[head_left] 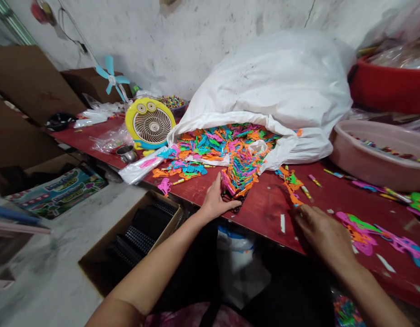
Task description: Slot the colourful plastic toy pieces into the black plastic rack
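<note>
My left hand point(216, 198) grips the near left corner of a small black plastic basket point(237, 206), thumb along the front and fingers up its left side. Flat plastic toy pieces point(246, 170) in orange, green, pink and blue lie stacked in rows in it. Right of it, my right hand point(324, 231) is low over the red table point(264, 213), fingers curled and slightly blurred. Its fingertips are beside an orange piece point(294, 196); what they hold, if anything, is hidden. Behind the basket, a large white sack point(274, 86) lies with its mouth spilling similar pieces.
A yellow fan point(131, 119) stands left of the sack. At right are a pink basin point(367, 159) and a red tub point(387, 86). Loose pieces point(363, 229) lie on the table's right side. A cardboard box point(90, 268) of black baskets sits below at left.
</note>
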The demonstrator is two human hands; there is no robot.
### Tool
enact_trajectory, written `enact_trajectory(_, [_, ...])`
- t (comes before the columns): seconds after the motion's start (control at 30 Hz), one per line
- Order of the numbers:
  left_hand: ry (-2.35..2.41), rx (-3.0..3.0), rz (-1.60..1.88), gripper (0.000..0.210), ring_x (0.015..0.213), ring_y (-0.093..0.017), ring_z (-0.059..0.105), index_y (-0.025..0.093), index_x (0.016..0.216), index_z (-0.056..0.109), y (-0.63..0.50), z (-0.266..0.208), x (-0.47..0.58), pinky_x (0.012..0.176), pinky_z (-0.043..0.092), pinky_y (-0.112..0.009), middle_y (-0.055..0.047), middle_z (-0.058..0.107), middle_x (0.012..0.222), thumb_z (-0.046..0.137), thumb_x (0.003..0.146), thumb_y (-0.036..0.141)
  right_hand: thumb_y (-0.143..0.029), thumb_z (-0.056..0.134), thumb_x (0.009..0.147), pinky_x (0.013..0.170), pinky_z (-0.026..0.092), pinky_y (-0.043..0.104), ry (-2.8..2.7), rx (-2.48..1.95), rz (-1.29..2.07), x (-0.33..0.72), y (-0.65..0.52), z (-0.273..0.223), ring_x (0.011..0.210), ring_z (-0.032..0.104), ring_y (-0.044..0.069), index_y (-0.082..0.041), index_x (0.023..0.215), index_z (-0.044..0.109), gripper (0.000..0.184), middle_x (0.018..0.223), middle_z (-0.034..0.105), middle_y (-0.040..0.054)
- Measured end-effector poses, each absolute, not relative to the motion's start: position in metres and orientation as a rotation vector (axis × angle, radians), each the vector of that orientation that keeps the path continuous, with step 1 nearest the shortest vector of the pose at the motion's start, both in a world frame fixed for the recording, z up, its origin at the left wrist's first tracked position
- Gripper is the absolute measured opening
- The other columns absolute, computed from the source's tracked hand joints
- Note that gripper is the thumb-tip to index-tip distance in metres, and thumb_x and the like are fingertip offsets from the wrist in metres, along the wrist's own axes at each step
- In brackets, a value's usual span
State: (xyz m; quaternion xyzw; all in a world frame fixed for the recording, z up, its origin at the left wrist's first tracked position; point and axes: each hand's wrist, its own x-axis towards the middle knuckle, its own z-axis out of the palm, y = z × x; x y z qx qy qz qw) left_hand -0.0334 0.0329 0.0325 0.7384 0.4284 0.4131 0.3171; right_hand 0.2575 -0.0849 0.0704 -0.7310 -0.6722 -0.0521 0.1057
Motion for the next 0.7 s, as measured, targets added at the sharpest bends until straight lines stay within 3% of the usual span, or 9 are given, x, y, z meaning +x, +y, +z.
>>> enact_trajectory(0.17, [1.138,1.82,1.221,0.113,0.138,-0.034,0.04,0.019,0.15,0.026,0.032,0.035,-0.014,0.115,0.035,-0.05,-0.015,0.042,0.148,0.087,0.059,0.046,-0.03,0.049,0.093,0.056,0.033,0.032,-1.998,-2.322,-0.287,0.252,-0.081,0.079,0.069,0.063,0.026,-0.018,0.1,0.064,0.021,0.081,0.069,0.0104])
enact_trajectory(0.3, [1.146,1.776,1.193,0.088,0.119,-0.028,0.059,0.02,0.14,0.04,0.036,0.032,-0.011,0.105,0.047,-0.045,-0.011,0.059,0.131,0.083,0.066,0.039,-0.021,0.053,0.088,0.066,0.036,0.036,-2.256,-2.249,-0.504,0.258,-0.075,0.086,0.084,0.062,0.03,-0.02,0.085,0.07,0.018,0.082,0.068,0.0107])
enact_trajectory(0.4, [1.122,1.751,1.146,0.077,0.111,-0.026,0.063,0.019,0.132,0.047,0.042,0.034,-0.017,0.1,0.05,-0.043,-0.008,0.064,0.123,0.083,0.066,0.035,-0.019,0.054,0.086,0.063,0.037,0.034,-2.238,-2.221,-0.487,0.267,-0.072,0.083,0.082,0.061,0.028,-0.019,0.081,0.07,0.016,0.089,0.068,0.0131])
enact_trajectory(0.5, [1.011,1.719,1.095,0.075,0.115,-0.025,0.061,0.016,0.13,0.049,0.049,0.04,-0.028,0.104,0.047,-0.042,-0.01,0.063,0.127,0.084,0.065,0.03,-0.027,0.054,0.087,0.058,0.039,0.032,-2.047,-2.118,-0.198,0.274,-0.072,0.077,0.074,0.062,0.025,-0.019,0.082,0.068,0.017,0.09,0.068,0.0122])
enact_trajectory(0.57, [0.924,1.688,1.028,0.077,0.117,-0.025,0.06,0.015,0.131,0.048,0.054,0.044,-0.035,0.106,0.046,-0.042,-0.01,0.063,0.128,0.085,0.065,0.029,-0.037,0.057,0.087,0.055,0.04,0.03,-1.844,-1.957,0.137,0.27,-0.074,0.073,0.066,0.062,0.022,-0.021,0.083,0.067,0.02,0.081,0.069,0.0087])
enact_trajectory(0.7, [0.779,1.647,0.883,0.082,0.122,-0.026,0.058,0.017,0.135,0.048,0.065,0.049,-0.044,0.108,0.044,-0.042,-0.01,0.061,0.133,0.086,0.064,0.028,-0.051,0.07,0.076,0.047,0.045,0.028,-1.317,-1.611,0.811,0.231,-0.073,0.067,0.053,0.06,0.018,-0.019,0.085,0.067,0.033,0.067,0.069,0.0046])
